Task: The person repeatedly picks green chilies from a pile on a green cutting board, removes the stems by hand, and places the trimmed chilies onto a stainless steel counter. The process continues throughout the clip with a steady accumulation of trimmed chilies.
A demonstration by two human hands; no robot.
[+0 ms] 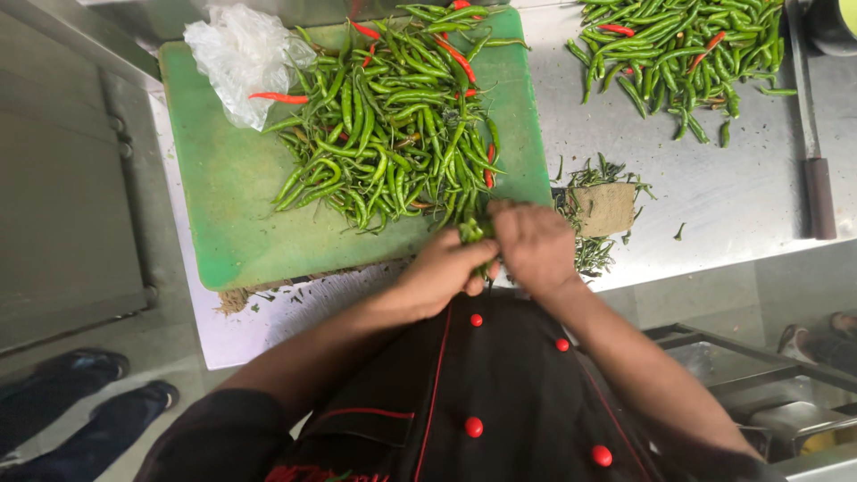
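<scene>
1. Steel tabletop (714,196) is seen from above; a green cutting board (232,196) is laid on it at the left.
2. A large pile of green chillies (393,125), with a few red ones mixed in, is spread over the middle of the board.
3. A crumpled clear plastic bag (241,54) is set at the board's far left corner, touching the pile.
4. A second heap of chillies (678,54) is placed on the bare tabletop at the far right, well apart from the board.
5. A small pile of stems (598,214) is gathered just beside the board's right edge, around a brownish pad.
6. A knife (812,143) is laid along the right side, handle toward the near edge.
7. Both hands are brought together at the board's near edge: left hand (442,272) and right hand (536,245) are closed on a small bunch of green chillies (473,232), pinched between them.
8. A black jacket with red buttons (473,393) is seen below the hands.
9. Dark shoes (80,393) are seen on the floor at lower left.
</scene>
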